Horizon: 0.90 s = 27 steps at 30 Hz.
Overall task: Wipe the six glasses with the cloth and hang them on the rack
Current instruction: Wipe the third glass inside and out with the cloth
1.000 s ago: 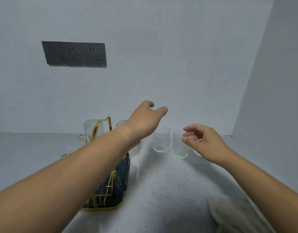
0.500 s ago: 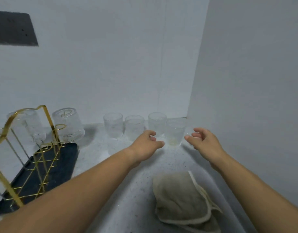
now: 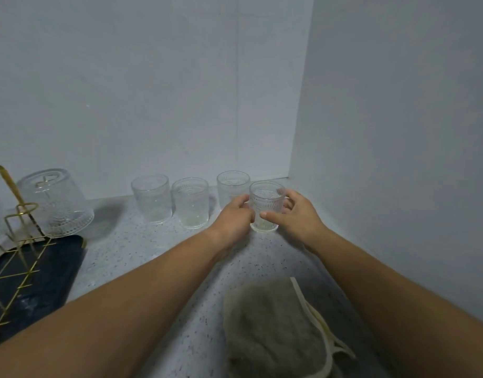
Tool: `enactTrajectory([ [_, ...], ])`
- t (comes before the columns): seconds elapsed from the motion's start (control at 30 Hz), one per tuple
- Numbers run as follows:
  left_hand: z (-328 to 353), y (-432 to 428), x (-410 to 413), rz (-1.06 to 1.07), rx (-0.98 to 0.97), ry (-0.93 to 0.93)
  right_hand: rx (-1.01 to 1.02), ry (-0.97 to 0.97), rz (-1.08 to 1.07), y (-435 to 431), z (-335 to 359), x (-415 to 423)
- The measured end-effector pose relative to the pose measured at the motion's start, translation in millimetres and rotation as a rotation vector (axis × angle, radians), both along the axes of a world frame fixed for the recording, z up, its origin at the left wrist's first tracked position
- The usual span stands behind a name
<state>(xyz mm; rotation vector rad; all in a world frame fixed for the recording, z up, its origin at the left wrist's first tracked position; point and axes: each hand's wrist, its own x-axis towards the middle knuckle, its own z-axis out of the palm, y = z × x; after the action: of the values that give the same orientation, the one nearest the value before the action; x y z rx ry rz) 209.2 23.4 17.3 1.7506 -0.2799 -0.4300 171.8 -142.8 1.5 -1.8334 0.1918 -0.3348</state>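
Several clear ribbed glasses stand upright in a row near the back wall. The rightmost glass stands on the counter, and both hands are around it: my left hand on its left side, my right hand on its right side with the thumb across the front. Left of it are three more glasses. One glass hangs upside down on the gold wire rack at the left. A beige folded cloth lies on the counter in front of me.
The rack stands on a dark blue tray at the left edge. The speckled white counter ends in a corner, with a white wall close on the right and another behind the glasses.
Both hands moved forward from open in the air and closed around the rightmost glass. The view swung right and down, so the rack sits at the left edge.
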Motion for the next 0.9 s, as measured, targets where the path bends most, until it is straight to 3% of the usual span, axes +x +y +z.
enactTrajectory([
  [0.33, 10.4, 21.3, -29.7, -0.063, -0.097, -0.139, 0.068, -0.086, 0.019, 14.4, 34.0, -40.1],
  [0.47, 24.1, 47.9, -60.0, -0.09, -0.197, -0.217, 0.194, -0.052, 0.1, 35.7, 63.5, -77.0],
  [0.67, 35.7, 93.4, -114.9, -0.16, -0.301, -0.201, 0.289, 0.032, 0.246, 84.4, 78.9, -125.4],
  [0.8, 36.7, 120.2, -149.8, -0.08, -0.375, -0.165, 0.295, 0.081, 0.328, 112.9, 77.1, -148.2],
  [0.9, 25.8, 144.3, -166.2, 0.033, -0.479, -0.026, 0.255, 0.106, 0.315, 127.0, 68.9, -166.0],
])
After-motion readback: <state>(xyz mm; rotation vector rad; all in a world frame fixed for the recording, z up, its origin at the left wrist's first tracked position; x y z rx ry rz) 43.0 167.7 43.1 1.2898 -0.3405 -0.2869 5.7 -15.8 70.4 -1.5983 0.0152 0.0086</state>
